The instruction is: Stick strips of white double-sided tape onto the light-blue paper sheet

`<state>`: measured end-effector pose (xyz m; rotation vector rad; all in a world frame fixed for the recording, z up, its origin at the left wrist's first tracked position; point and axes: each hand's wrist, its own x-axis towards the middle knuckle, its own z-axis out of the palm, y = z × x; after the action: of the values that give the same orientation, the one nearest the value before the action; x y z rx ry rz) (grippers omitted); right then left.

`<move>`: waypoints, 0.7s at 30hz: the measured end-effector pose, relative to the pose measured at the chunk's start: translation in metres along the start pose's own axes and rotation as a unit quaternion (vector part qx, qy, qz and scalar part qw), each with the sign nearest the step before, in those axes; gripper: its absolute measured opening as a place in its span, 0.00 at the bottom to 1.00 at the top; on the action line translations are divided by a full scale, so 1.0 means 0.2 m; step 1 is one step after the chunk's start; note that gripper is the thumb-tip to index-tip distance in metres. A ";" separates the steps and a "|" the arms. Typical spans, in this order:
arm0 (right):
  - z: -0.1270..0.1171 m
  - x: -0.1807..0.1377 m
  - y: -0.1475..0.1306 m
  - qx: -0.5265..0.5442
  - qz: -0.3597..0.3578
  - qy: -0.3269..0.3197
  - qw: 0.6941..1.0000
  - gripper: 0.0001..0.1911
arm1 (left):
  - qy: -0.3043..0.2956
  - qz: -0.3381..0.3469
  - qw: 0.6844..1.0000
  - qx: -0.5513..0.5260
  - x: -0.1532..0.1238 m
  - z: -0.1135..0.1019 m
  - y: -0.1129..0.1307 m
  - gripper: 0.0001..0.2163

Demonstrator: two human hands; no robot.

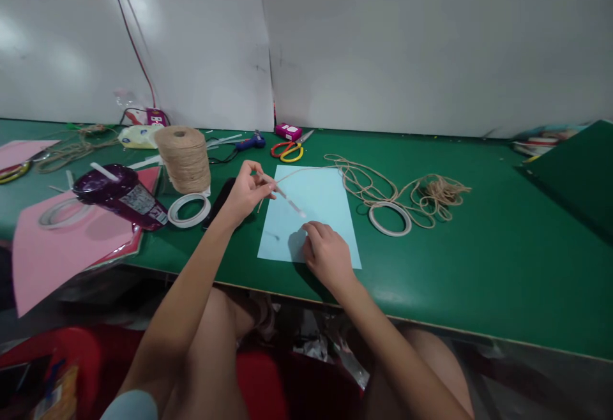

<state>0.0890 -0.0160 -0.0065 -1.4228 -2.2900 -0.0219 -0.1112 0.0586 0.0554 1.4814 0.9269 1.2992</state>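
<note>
My left hand (246, 193) is closed in a pinch on a thin whitish strip of tape (293, 205), which slants down to the right above a light blue sheet of paper (316, 190). Just beyond the strip's lower end is my right hand (330, 254), its fingers curled over the sheet's lower edge. What those fingers hold, if anything, is hidden. A strand of twine (309, 169) runs from near my left fingers across the top of the sheet to a loose tangle of twine (435, 193) on the right.
Rolls of white tape (405, 229) (173, 217), a twine spool (184, 161) and a purple cup (119, 193) stand or lie around the sheet. Scissors (290, 150) and a blue-handled tool (251, 142) lie behind. Pink paper (71, 247) overhangs the green table's (479, 267) front edge.
</note>
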 end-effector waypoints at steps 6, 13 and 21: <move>0.00 0.00 0.00 0.011 0.001 -0.003 1.000 0.16 | -0.006 -0.018 0.999 -0.030 -0.01 -0.04 -0.03 0.16; 0.01 0.00 0.00 0.012 0.006 -0.004 1.000 0.15 | -0.012 -0.029 0.998 -0.052 -0.03 -0.03 0.00 0.16; 0.01 0.00 -0.01 0.003 0.012 -0.014 1.000 0.15 | -0.046 -0.084 0.995 0.005 -0.04 -0.08 -0.03 0.17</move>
<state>0.0863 -0.0156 -0.0076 -1.4569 -2.2938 0.0126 -0.1271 0.0555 0.0482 1.4263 0.9751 1.0976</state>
